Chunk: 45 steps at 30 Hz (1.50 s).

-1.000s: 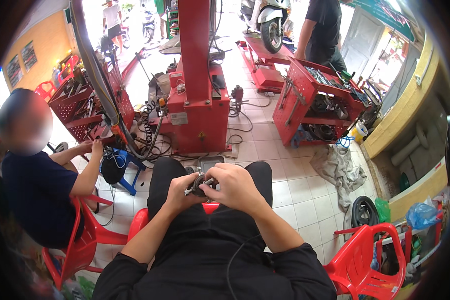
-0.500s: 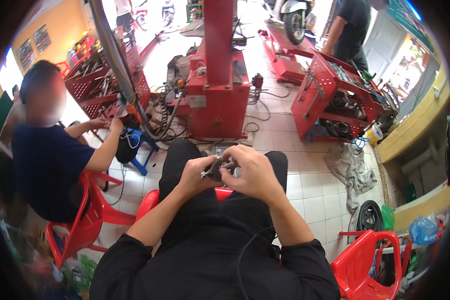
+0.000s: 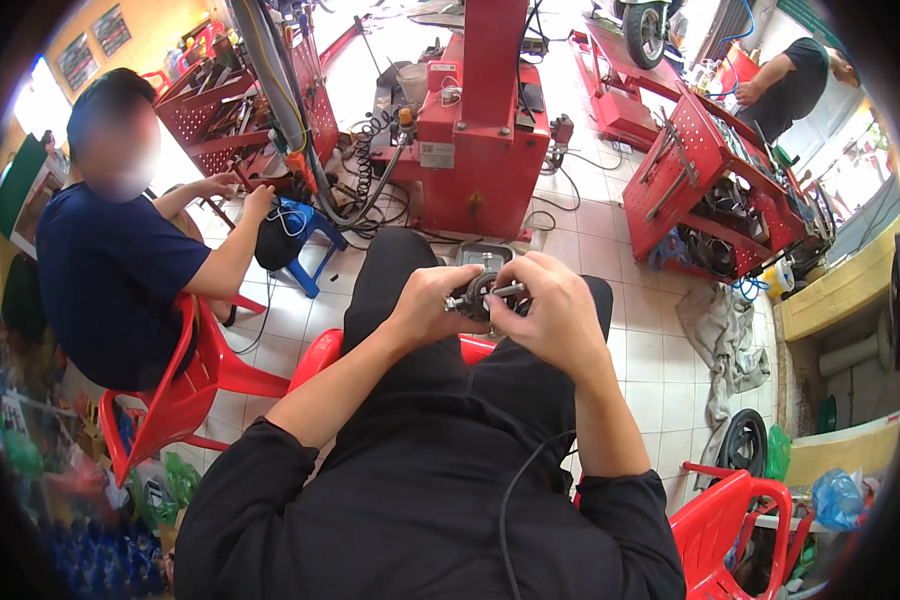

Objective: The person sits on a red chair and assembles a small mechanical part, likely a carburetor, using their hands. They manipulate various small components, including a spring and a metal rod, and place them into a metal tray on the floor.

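Note:
My left hand (image 3: 428, 304) grips a dark, round metal part (image 3: 479, 291) with bright bolt-like ends sticking out of it, above my lap. At its right side my right hand (image 3: 558, 312) is closed, thumb and fingers pinching a short silvery metal pin (image 3: 511, 290) against the part. Whether the pin sits inside the part cannot be made out. Just beyond my hands, between my knees, a grey metal tray (image 3: 486, 254) shows; its contents are mostly hidden.
A red machine post and base (image 3: 475, 180) stand ahead, with hoses on the floor. To the right are a red tool cart (image 3: 685, 190), a grey cloth (image 3: 715, 335) and a red chair (image 3: 735, 530). A seated co-worker (image 3: 120, 250) is at the left, beside a blue stool (image 3: 310, 245).
The view has shifted, so the scene sits farther right and my hands appear a little higher. Both hands still hold the metal part; its bolt ends show more plainly.

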Motion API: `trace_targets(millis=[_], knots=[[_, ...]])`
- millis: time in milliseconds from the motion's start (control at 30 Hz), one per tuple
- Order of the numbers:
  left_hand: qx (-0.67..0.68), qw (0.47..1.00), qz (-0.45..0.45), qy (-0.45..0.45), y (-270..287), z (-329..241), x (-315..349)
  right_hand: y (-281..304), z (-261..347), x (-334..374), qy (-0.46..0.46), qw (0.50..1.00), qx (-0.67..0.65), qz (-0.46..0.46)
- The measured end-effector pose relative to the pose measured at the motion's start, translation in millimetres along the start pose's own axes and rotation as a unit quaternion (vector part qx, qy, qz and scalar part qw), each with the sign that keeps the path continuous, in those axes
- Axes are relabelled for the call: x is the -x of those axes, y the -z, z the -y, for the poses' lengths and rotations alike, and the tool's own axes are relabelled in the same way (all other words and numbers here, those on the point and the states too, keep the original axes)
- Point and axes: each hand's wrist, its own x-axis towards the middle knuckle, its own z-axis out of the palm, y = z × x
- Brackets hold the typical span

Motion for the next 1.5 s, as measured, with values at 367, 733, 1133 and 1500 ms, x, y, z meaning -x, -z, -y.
trace_targets(millis=[367, 733, 1133, 1500], knots=[[-0.012, 1.0, 0.009, 0.011, 1, -2, -1, 1, -2, 0, 0.002, 0.999, -0.04, 0.0], [-0.013, 1.0, -0.001, 0.013, 6, 4, 5, 2, 6, -4, 0.019, 1.0, 0.014, -0.019], [0.086, 0.995, -0.013, 0.04, 6, -8, -4, -3, 3, 0, -0.051, 0.997, -0.061, -0.007], [-0.005, 1.0, -0.016, 0.024, -3, 3, 9, -21, -10, 8, -0.038, 0.996, -0.074, -0.021]])
